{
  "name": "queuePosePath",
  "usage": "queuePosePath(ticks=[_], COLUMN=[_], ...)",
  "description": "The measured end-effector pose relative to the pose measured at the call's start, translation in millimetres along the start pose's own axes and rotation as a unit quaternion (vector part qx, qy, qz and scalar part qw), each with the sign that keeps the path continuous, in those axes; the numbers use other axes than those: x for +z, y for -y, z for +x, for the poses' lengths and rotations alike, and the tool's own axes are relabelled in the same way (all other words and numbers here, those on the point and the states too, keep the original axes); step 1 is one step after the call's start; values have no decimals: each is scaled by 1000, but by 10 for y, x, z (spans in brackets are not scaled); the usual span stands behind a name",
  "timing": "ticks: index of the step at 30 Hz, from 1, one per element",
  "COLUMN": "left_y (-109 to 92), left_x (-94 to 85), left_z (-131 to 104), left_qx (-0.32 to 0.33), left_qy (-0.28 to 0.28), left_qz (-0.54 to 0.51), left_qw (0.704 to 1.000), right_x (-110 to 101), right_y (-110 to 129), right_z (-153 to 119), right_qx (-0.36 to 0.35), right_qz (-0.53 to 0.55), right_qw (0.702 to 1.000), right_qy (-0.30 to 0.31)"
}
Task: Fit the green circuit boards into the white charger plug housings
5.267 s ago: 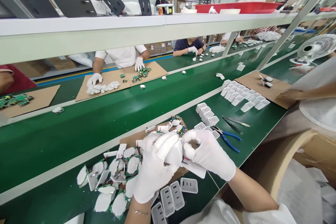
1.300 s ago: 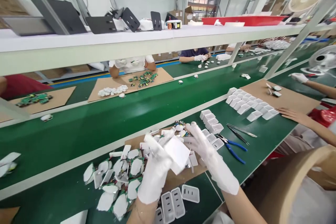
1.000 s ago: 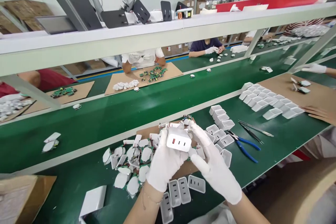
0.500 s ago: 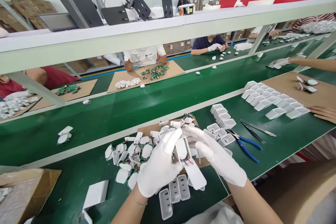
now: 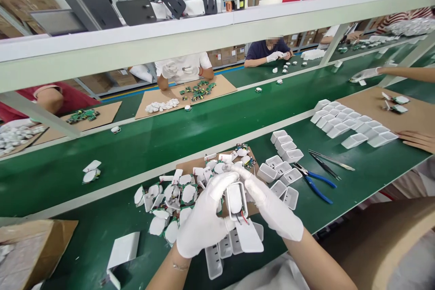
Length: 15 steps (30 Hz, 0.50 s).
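White-gloved at a green workbench (image 5: 353, 186), we hold an open white housing (image 5: 245, 204) in our left hand (image 5: 204, 217), its thumb and fingers closed around the casing, the open end turned up toward us. Inside sits a white-faced insert (image 5: 235, 200); red and black wires (image 5: 244, 218) run over the rim to a flat white plate (image 5: 250, 237) hanging at the near side. Our right hand (image 5: 273, 206) is raised beside the housing, fingers reaching behind its top; we cannot tell whether they grip it. To our left lies a heap of green circuit boards with white pads (image 5: 188, 194), partly on brown cardboard (image 5: 185, 167). White slotted casings (image 5: 213, 263) rest below our hands, and more white casings (image 5: 267, 172) stand to the right, near blue-handled pliers (image 5: 319, 182), dark tweezers (image 5: 324, 166) and a slim metal tool (image 5: 335, 160). An angled white piece (image 5: 124, 249) lies at lower left, near a cardboard box (image 5: 64, 240). Across the green belt (image 5: 152, 145), a person in a white shirt (image 5: 185, 64) raises two gloved hands above a brown board (image 5: 152, 98) bearing circuit boards and white pieces.
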<state>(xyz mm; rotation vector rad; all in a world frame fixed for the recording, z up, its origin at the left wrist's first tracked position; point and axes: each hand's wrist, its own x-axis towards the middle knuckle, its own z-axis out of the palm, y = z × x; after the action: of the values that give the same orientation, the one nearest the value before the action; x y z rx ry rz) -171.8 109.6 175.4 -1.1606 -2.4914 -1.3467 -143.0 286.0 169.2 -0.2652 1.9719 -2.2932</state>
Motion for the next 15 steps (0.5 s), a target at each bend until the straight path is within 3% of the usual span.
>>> queuePosePath(ticks=[12, 15], left_y=[36, 31], left_x=[69, 72], left_z=[-3, 2], left_qx=[16, 25], left_qy=[14, 13], left_qz=[36, 64], left_qw=[999, 998], right_x=[-19, -79], right_y=[-126, -138], right_z=[-64, -110], right_qx=[22, 32], right_qz=[47, 8], right_qw=[999, 999], right_qy=[-2, -4])
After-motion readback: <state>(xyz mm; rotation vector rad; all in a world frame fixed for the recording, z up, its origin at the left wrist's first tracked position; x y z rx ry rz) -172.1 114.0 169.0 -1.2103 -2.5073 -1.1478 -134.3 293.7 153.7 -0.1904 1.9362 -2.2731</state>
